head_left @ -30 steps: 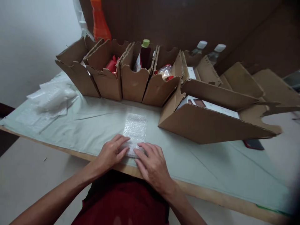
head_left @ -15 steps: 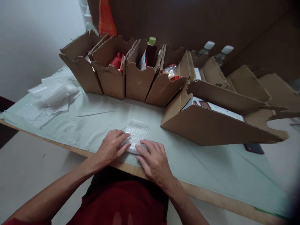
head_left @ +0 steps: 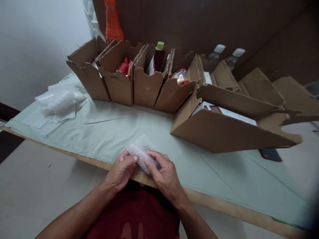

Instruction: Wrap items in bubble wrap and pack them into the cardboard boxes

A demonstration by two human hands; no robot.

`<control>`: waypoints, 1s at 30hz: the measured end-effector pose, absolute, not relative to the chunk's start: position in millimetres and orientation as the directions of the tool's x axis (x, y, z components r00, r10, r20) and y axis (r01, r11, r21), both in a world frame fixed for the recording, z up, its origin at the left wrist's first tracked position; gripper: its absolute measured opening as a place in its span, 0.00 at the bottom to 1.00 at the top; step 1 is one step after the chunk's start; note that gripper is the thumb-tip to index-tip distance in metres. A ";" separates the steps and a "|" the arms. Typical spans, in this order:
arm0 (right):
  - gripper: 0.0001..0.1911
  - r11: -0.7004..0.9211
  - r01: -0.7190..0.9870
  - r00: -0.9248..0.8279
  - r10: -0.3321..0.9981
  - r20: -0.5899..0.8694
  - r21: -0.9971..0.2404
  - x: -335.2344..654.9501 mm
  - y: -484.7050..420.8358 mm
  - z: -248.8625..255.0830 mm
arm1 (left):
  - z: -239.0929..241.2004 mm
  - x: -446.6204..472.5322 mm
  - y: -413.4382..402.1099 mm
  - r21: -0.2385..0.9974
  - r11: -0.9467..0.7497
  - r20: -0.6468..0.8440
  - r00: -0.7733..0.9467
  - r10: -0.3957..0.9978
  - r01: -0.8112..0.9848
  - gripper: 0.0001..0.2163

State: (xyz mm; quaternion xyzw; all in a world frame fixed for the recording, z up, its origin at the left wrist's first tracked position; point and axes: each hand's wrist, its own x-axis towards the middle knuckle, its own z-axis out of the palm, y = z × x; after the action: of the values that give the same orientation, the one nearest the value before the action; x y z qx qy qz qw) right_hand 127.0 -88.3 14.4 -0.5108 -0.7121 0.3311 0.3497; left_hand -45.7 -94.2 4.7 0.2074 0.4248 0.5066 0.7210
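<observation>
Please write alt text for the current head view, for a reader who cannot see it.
A person's left hand and right hand hold bubble wrap at the near edge of a cloth-covered table. Open cardboard boxes stand farther back on it, and clear plastic lies at the left.

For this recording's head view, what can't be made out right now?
All in the head view:
Whether anything lies inside the bubble wrap: its folds and the right hand cover it.
Top of the orange bottle: cut off by the upper edge.
Part of the dark flat object: behind the nearest cardboard bin.
Print on the white carton: too small.
</observation>
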 end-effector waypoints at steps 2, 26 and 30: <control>0.11 0.262 0.558 -0.147 0.965 0.216 -0.788 134.3 -92.6 16.1 | 6.0 -39.6 -94.0 0.692 0.421 -0.430 0.134 0.893 -0.587 0.22; 0.07 0.212 0.437 -0.123 0.977 0.175 -0.874 242.2 -57.8 161.2 | 24.4 -23.1 -67.3 0.960 0.171 -0.011 0.579 0.815 -0.223 0.32; 0.06 0.226 0.230 0.240 0.929 0.280 -0.947 276.4 1.1 199.9 | -3.2 -15.8 -45.3 0.949 0.214 -0.128 0.337 0.933 -0.232 0.25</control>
State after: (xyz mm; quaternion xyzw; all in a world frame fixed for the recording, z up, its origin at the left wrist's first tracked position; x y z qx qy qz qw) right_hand 276.4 1.1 199.9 -0.5415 -0.5351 0.3061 0.5716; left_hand -15.8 -45.3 -3.2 0.4570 0.3834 0.4293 0.6782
